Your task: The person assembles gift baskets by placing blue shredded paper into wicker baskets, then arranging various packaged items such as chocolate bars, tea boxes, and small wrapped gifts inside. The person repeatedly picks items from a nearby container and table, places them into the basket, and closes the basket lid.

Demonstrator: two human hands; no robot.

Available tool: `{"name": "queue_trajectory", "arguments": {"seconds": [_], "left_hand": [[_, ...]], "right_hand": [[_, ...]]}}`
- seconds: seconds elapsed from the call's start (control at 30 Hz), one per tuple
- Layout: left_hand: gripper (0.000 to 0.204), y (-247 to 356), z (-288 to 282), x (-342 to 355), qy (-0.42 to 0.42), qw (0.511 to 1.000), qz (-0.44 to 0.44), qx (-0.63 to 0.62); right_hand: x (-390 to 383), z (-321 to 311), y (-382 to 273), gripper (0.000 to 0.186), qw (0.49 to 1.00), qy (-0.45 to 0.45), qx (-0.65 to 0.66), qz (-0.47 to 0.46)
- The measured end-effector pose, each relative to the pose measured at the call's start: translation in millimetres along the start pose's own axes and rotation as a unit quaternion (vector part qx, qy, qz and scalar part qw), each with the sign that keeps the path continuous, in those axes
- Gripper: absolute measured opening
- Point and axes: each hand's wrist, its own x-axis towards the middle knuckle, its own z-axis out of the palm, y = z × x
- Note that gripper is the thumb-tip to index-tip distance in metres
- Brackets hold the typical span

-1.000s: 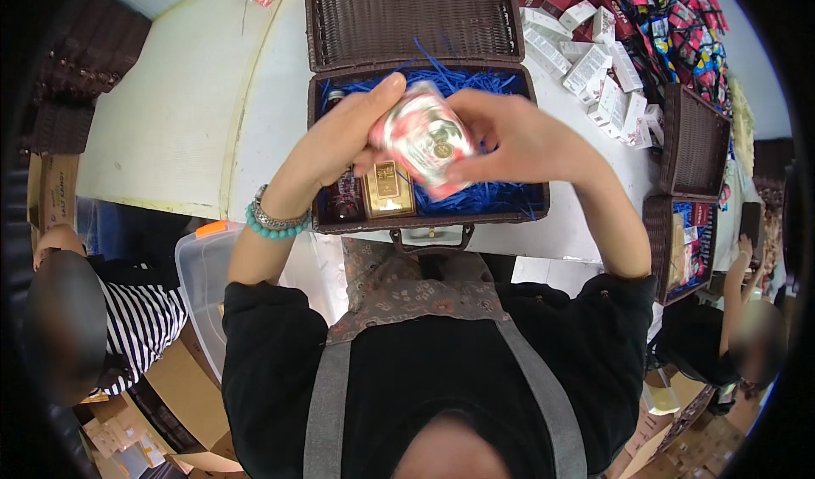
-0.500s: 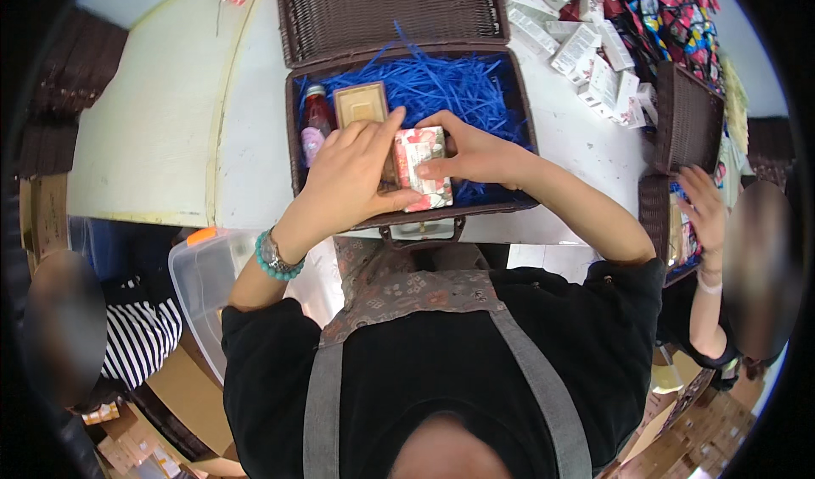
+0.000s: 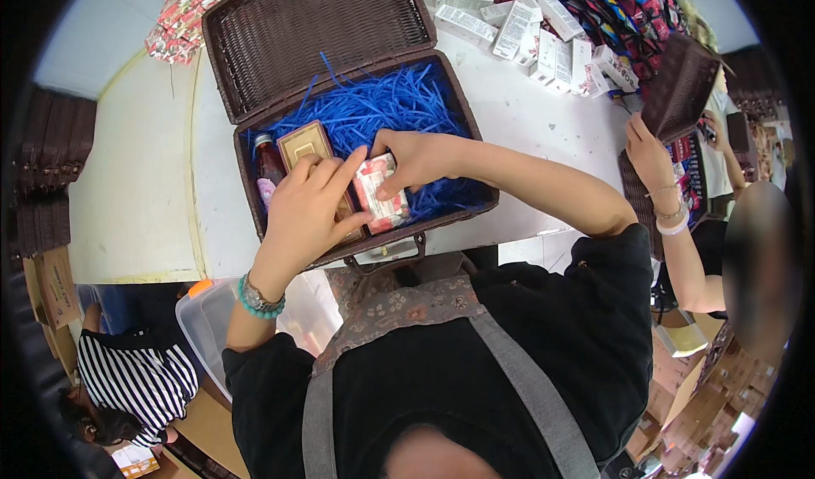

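Observation:
A dark brown wicker case point(image 3: 246, 173) lies open on the table, filled with blue paper shred point(image 3: 382, 97). At its left are a red-liquid bottle point(image 3: 268, 165) and a gold box point(image 3: 301, 142). My left hand point(image 3: 301, 207) rests over the gold box, its index finger and thumb at the side of a pink-and-white floral box point(image 3: 382, 207). My right hand point(image 3: 407, 161) grips that floral box from the top and right, thumb across its face. Both hands are inside the case, and the gold box's lower part is hidden under my left hand.
White slim cartons point(image 3: 518, 38) and patterned packets point(image 3: 620, 8) pile at back right, floral packs point(image 3: 182, 12) at back left. A co-worker's hand point(image 3: 645, 144) is at another wicker case point(image 3: 679, 84). A striped-shirted person point(image 3: 136, 377) is at left, near a clear plastic bin point(image 3: 204, 335).
The floral box has gone from blurred above the case to down inside it beside the gold box. The view has shifted, with the case appearing further left. The right-hand co-worker's hand has risen.

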Motion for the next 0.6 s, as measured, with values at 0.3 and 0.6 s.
{"name": "queue_trajectory", "arguments": {"seconds": [0.3,0.6], "left_hand": [[0.077,3,9,-7,-0.044,0.996,0.052,0.050],[0.059,1,13,-9,-0.051,0.994,0.076,0.065]], "right_hand": [[-10,20,-2,0.062,0.964,0.069,-0.225,-0.126],[-60,-122,54,0.045,0.784,0.609,-0.113,-0.040]]}}
